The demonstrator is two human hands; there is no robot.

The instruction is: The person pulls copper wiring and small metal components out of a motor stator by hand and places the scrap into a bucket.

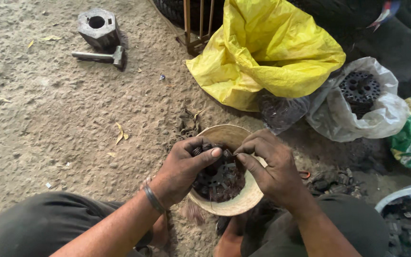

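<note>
Centrally, the left hand (184,164) and right hand (269,166) meet over a round woven basket (243,202) resting on the sandy ground (48,119) between the person's knees. The basket holds small dark metal parts (217,183). Left thumb and fingers are clamped on a stack of these parts; the right fingertips pinch what appears to be a single piece, though it is too small to identify. A yellow bag (267,52), white bag (381,114), hammer (98,56) and metal block (98,26) lie well apart.
</note>
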